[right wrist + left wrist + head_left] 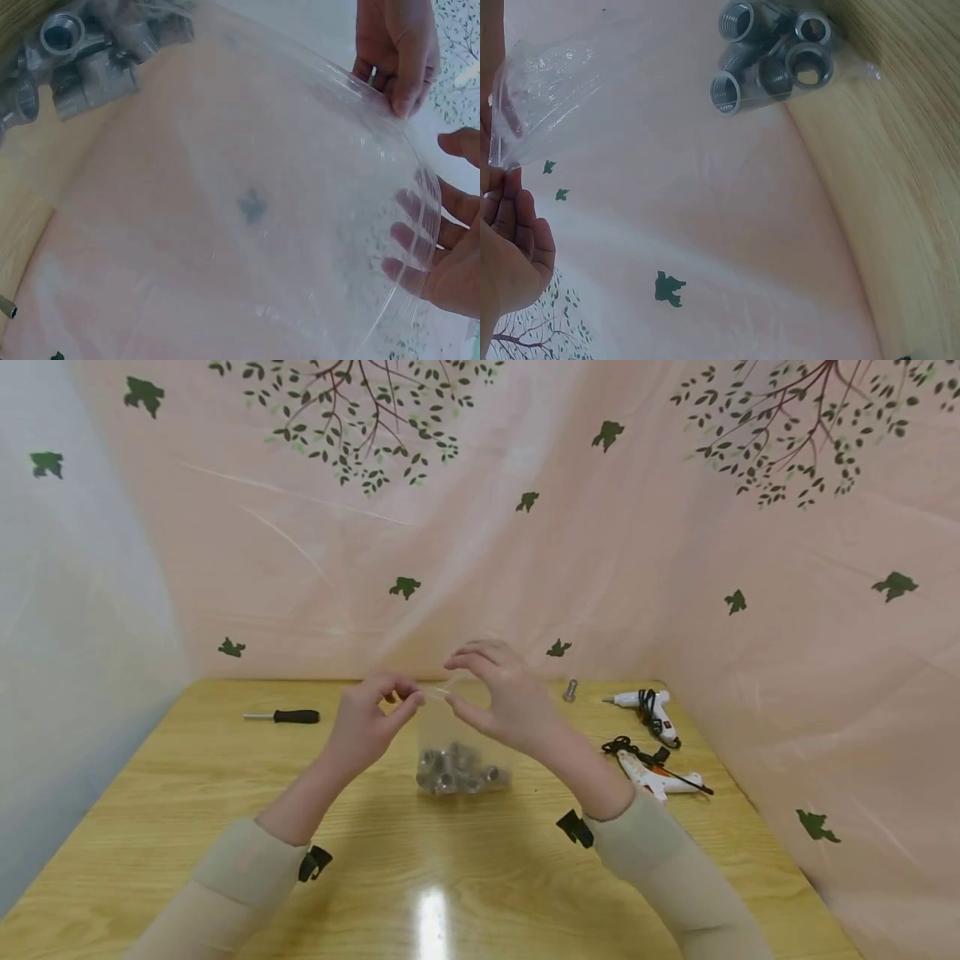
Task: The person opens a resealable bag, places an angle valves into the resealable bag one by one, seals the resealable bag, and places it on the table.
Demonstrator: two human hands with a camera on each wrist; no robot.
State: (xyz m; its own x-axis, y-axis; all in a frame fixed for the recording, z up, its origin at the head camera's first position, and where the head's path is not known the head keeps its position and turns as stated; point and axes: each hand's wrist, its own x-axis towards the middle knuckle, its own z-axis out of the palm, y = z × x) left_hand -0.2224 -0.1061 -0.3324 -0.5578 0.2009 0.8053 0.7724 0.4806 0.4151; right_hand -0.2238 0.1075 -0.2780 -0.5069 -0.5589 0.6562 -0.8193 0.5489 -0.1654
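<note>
A: Where is the clear plastic bag (457, 735)?
B: Near the centre of the table (187, 793), standing upright between both hands. Its bottom sags under a cluster of threaded metal pipe fittings (459, 770), and it seems to rest on the wood.

A: And the grip on it?
B: The left hand (367, 720) pinches the top edge at about 9 o'clock of the mouth. The right hand (504, 697) holds the edge at 3 o'clock, thumb below, fingers arched over. In the right wrist view the film bulges, so the mouth looks parted.

A: What could go wrong?
B: I judge the thin film may slip out of one pinch, since the fittings are heavy; the bag would then flop over and the parts could roll across the table. Their threaded edges might also tear the film if it is pulled hard.

A: Anything else about?
B: A screwdriver (285, 717) lies at 10 o'clock, one loose fitting (570, 691) at 1 o'clock, and two glue guns (654, 743) with black cords at 3 o'clock.
</note>
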